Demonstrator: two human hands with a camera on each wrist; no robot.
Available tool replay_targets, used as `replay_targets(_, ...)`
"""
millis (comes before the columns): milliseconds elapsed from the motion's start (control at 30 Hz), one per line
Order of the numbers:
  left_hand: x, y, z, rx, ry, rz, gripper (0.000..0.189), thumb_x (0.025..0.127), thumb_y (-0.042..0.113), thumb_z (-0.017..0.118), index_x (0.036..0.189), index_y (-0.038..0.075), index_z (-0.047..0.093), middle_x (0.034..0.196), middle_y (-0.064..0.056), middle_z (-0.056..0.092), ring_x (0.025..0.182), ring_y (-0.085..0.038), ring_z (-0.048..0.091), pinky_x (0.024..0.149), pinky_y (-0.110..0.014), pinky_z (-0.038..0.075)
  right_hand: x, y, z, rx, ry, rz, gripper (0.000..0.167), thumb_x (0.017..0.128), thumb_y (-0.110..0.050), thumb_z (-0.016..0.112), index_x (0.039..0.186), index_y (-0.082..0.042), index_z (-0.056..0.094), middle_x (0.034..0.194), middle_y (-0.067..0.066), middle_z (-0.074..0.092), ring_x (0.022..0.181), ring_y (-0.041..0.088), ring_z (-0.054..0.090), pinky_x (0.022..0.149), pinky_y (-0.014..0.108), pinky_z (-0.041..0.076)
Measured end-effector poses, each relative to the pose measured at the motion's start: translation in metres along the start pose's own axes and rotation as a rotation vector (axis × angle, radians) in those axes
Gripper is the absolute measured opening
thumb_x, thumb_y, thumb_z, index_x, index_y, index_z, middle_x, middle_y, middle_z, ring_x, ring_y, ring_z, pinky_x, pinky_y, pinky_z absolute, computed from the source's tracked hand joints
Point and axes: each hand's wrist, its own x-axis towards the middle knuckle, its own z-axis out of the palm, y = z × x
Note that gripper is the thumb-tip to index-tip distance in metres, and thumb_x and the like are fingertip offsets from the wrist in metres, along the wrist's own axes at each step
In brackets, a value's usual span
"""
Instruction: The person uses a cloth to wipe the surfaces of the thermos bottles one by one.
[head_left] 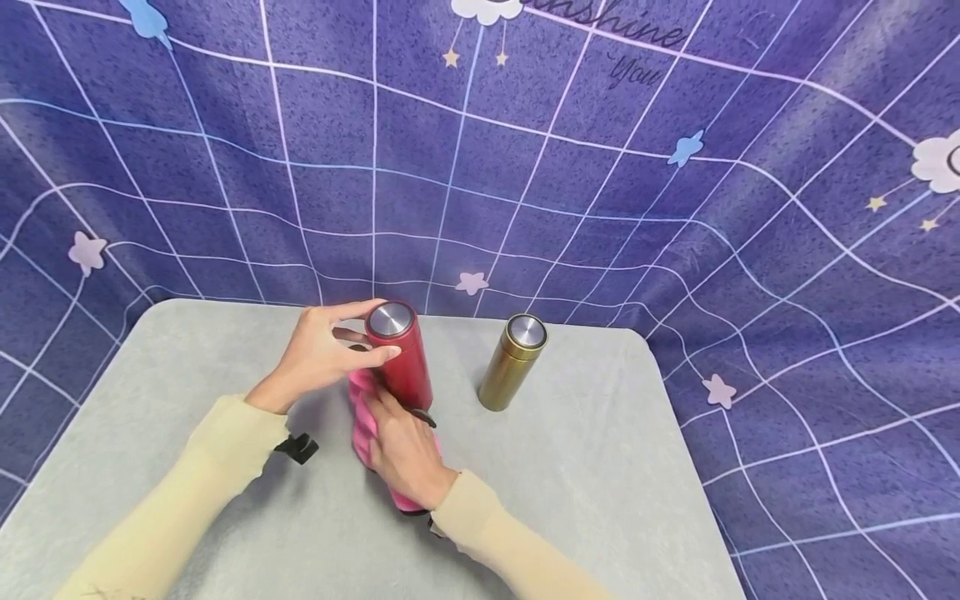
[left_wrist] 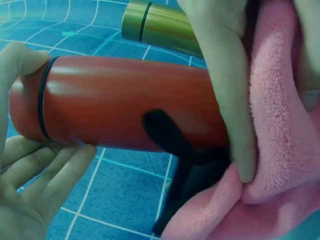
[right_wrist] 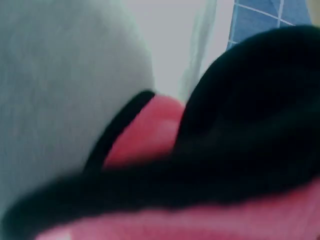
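Observation:
A red thermos bottle [head_left: 408,372] with a silver lid top stands on the table, its lower side partly hidden. My left hand [head_left: 311,350] grips it near the lid, thumb on one side and fingers on the other, as the left wrist view also shows on the red thermos bottle [left_wrist: 125,102]. Low against the bottle, my right hand [head_left: 408,450] holds a bunched pink cloth [head_left: 363,427] with black edging. The fluffy pink cloth [left_wrist: 280,115] bulges between the right fingers in the left wrist view. Folds of pink cloth [right_wrist: 145,132] and its dark edging fill much of the right wrist view.
A gold thermos bottle [head_left: 510,367] stands upright to the right of the red one. Both are on a pale grey table [head_left: 600,483]. Behind and at the sides hangs a blue gridded curtain [head_left: 525,183] with stars and clouds.

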Motion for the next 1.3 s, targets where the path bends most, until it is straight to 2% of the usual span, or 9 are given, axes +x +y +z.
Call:
replay_targets(167,0.0,0.003,-0.001,0.001,0.043,0.051,0.065,0.076,0.016,0.098,0.137,0.011,0.075,0.119,-0.011,0.079,0.079,-0.011,0.079,0.076,-0.028,0.067,-0.003,0.004,0.004,0.22,-0.086,0.127,0.064,0.089,0.001,0.071,0.152,-0.004,0.059,0.157,0.009,0.057,0.138,0.019,0.061,0.108,0.036,0.058)
replay_targets(300,0.0,0.006,-0.002,0.003,0.079,0.081,0.063,0.075,0.014,0.099,0.134,0.013,0.077,0.116,-0.009,0.08,0.077,-0.007,0.078,0.074,-0.022,0.065,-0.007,0.008,0.008,0.326,-0.098,0.167,0.069,0.089,0.003,0.066,0.156,-0.001,0.053,0.161,0.013,0.052,0.147,0.021,0.052,0.118,0.036,0.05)
replay_targets(400,0.0,0.006,-0.002,-0.002,0.084,0.076,0.063,0.074,0.014,0.099,0.133,0.014,0.078,0.116,-0.009,0.08,0.076,-0.007,0.078,0.073,-0.019,0.064,-0.009,0.009,0.01,0.369,-0.099,0.177,0.07,0.089,0.003,0.063,0.157,0.0,0.05,0.163,0.015,0.05,0.149,0.022,0.049,0.121,0.035,0.046)
replay_targets(633,-0.001,0.005,-0.002,0.027,0.068,0.078,0.065,0.074,0.015,0.099,0.135,0.013,0.076,0.119,-0.01,0.079,0.08,-0.01,0.079,0.074,-0.018,0.064,-0.012,0.008,0.009,0.434,-0.093,0.185,0.072,0.092,0.003,0.06,0.162,-0.003,0.045,0.168,0.013,0.042,0.154,0.021,0.042,0.126,0.036,0.04)
replay_targets(867,-0.001,0.001,-0.003,0.07,0.063,0.108,0.067,0.074,0.017,0.1,0.136,0.012,0.076,0.121,-0.01,0.079,0.083,-0.021,0.081,0.076,-0.029,0.067,-0.011,0.0,-0.001,0.474,-0.061,0.145,0.075,0.092,0.004,0.061,0.164,-0.002,0.039,0.172,0.013,0.036,0.157,0.021,0.036,0.128,0.038,0.036)
replay_targets(1067,-0.002,-0.004,-0.003,0.111,0.073,0.106,0.065,0.074,0.018,0.1,0.135,0.014,0.077,0.118,-0.009,0.08,0.08,-0.019,0.08,0.072,-0.024,0.065,-0.009,-0.011,-0.014,0.468,-0.008,0.115,0.075,0.094,0.003,0.063,0.164,-0.001,0.038,0.174,0.01,0.033,0.16,0.018,0.031,0.129,0.035,0.032)
replay_targets(1200,-0.001,-0.006,-0.004,0.13,0.102,0.098,0.064,0.075,0.018,0.1,0.134,0.016,0.077,0.114,-0.007,0.081,0.08,-0.017,0.079,0.072,-0.02,0.064,-0.01,-0.017,-0.02,0.445,0.038,0.113,0.078,0.092,0.004,0.065,0.165,-0.002,0.037,0.175,0.008,0.031,0.159,0.017,0.034,0.126,0.034,0.038)
replay_targets(1300,-0.001,-0.006,-0.005,0.125,0.119,0.087,0.065,0.074,0.019,0.1,0.135,0.017,0.077,0.111,-0.007,0.081,0.08,-0.021,0.08,0.071,-0.019,0.063,-0.011,-0.019,-0.021,0.413,0.089,0.098,0.082,0.091,0.004,0.065,0.167,-0.004,0.035,0.175,0.006,0.03,0.155,0.017,0.04,0.119,0.033,0.048)
